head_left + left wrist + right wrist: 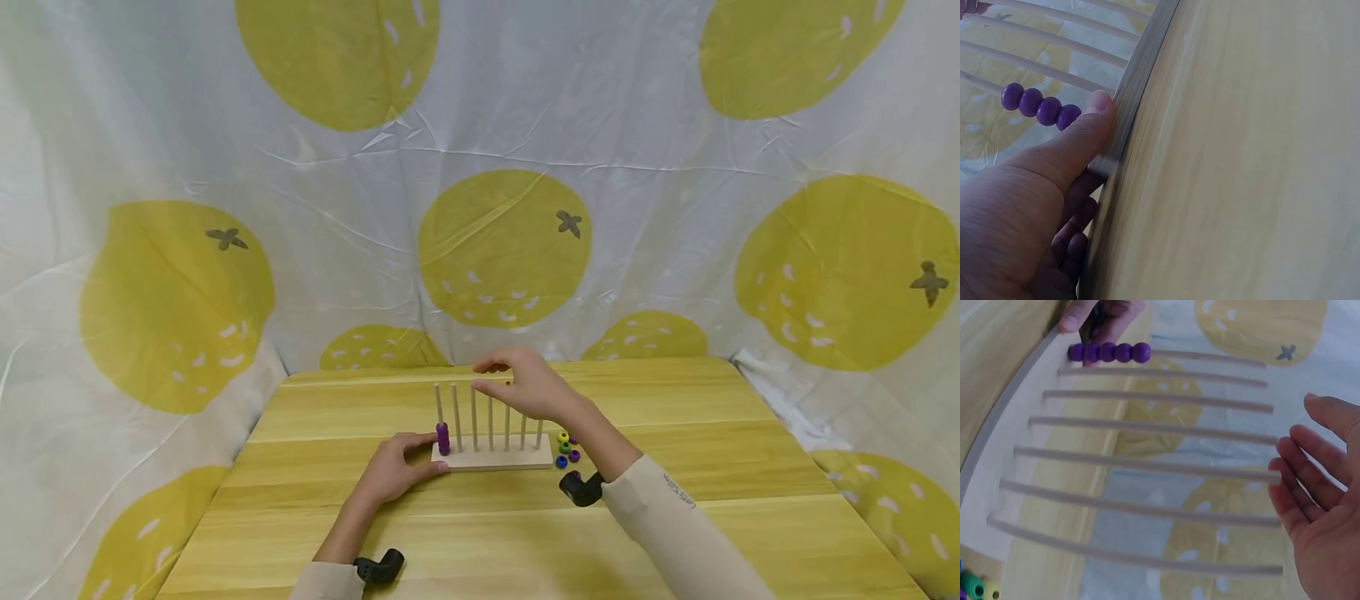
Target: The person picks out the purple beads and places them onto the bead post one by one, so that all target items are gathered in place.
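A lemon-print cloth (495,142) hangs behind a wood-grained table (480,533).

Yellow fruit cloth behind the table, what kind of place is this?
Probably a tabletop play or filming corner: a fruit-print cloth hangs behind a wood-grain table, and a peg stand with purple beads on one peg sits there.

We count 1 left hand (393,472) and 1 right hand (531,385), 1 wooden base (495,460), 7 pegs (1154,430) and 5 threaded purple beads (1107,352). Off the pegs, we find 1 yellow bead (563,437), 1 green bead (565,447), 1 blue bead (562,462) and at least 2 loose purple beads (574,456).
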Demonstrator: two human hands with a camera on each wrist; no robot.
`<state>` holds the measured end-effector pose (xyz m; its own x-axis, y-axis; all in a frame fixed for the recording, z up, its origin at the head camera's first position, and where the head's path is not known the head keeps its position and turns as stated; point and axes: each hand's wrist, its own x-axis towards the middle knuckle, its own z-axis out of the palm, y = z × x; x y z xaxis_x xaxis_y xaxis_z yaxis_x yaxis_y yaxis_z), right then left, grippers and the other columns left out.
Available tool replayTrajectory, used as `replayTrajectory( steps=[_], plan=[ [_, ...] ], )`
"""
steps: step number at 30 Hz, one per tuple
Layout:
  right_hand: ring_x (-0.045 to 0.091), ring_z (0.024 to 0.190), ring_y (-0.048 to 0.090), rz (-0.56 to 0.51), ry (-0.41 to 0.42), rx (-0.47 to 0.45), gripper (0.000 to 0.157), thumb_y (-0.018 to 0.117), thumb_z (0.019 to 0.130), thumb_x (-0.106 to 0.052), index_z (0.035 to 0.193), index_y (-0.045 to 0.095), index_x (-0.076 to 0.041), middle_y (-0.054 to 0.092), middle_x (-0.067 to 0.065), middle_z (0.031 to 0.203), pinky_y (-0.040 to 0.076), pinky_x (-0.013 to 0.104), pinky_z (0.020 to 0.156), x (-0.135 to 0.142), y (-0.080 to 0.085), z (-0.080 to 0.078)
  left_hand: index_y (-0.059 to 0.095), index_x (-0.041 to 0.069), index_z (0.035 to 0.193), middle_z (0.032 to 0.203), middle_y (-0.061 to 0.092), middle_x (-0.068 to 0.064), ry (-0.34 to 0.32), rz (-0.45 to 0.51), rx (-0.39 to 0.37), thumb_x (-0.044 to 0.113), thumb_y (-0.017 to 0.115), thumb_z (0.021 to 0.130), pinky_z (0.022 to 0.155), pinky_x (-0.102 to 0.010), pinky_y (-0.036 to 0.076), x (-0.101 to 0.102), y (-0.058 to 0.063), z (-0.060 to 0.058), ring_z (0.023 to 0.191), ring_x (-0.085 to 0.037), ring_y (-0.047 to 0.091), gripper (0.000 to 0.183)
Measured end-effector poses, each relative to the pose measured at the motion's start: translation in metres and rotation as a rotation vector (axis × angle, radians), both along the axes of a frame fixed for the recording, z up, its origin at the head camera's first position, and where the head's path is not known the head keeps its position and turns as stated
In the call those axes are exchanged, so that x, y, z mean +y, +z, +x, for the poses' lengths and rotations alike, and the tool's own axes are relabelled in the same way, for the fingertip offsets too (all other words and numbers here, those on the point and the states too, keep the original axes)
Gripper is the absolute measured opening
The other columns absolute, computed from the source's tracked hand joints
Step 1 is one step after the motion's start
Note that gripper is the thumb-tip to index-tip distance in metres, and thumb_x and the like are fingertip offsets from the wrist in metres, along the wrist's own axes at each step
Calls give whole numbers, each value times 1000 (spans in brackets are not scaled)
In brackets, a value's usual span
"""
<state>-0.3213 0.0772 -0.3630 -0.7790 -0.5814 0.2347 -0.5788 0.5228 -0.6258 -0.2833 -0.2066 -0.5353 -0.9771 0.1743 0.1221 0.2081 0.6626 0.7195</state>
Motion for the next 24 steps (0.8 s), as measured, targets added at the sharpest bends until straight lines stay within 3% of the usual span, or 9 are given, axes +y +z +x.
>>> replayTrajectory(
  steps=[13,18,24],
  plan=[
    [29,125,61,-60,-144,-7,36,65,102,-44,128,71,-20,68,1,132,50,54,106,70,-5,6,73,22,132,133,71,-4,3,-16,-10,52,87,79,114,-54,45,-2,0,0,132,-32,59,62],
    [31,123,62,-91,-211,-6,37,65,101,-47,127,72,-21,70,3,130,53,55,100,98,-16,4,72,24,132,134,70,-4,2,-11,-23,52,86,80,114,-55,44,-2,2,0,133,-33,58,61],
    [32,118,64,-67,-264,-25,37,67,101,-43,124,73,-15,72,6,125,54,56,99,128,-43,2,72,26,132,134,70,-4,0,-4,-36,53,86,80,114,-55,44,-1,1,0,133,-33,58,60]
  ],
)
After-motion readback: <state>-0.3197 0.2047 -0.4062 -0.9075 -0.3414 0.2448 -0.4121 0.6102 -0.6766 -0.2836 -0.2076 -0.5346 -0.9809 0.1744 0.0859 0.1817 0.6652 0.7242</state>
